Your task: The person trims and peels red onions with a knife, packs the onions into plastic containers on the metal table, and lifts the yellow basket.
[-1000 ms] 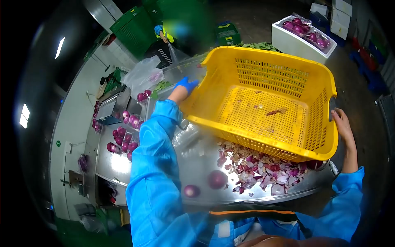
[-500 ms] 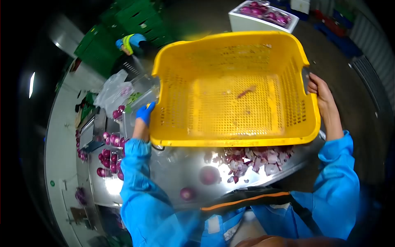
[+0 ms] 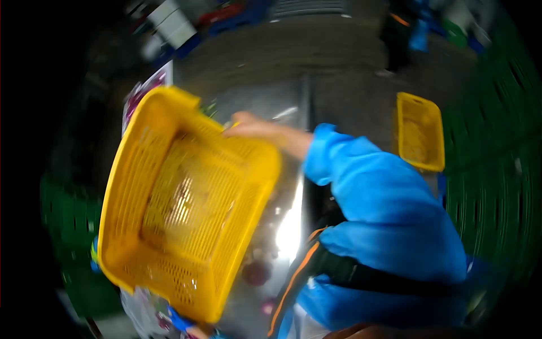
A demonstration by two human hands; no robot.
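A large yellow plastic basket (image 3: 121, 209) with slotted walls and a perforated floor is held up in front of me, tilted in view, its inside facing me. My right hand (image 3: 245, 125), bare, is closed on the handle at its upper end. At the lower end, my left hand (image 3: 179, 320) in a blue glove is closed at the rim; its fingers are partly hidden and blurred. Below the basket lies a metal table (image 3: 288, 192). On it are a blurred purple-red round spot (image 3: 257, 273) and a small pink-purple onion (image 3: 268, 306).
Another yellow basket (image 3: 440, 133) stands to the right, beside stacked green crates (image 3: 497, 124). A person (image 3: 398, 42) is farther back at upper right. A white box (image 3: 168, 70) with red onions is behind my basket. A clear plastic bag (image 3: 135, 311) lies at lower left.
My view has swung to the right. The basket, still in both hands, now appears turned and farther left. The second yellow basket and another person have come into view.
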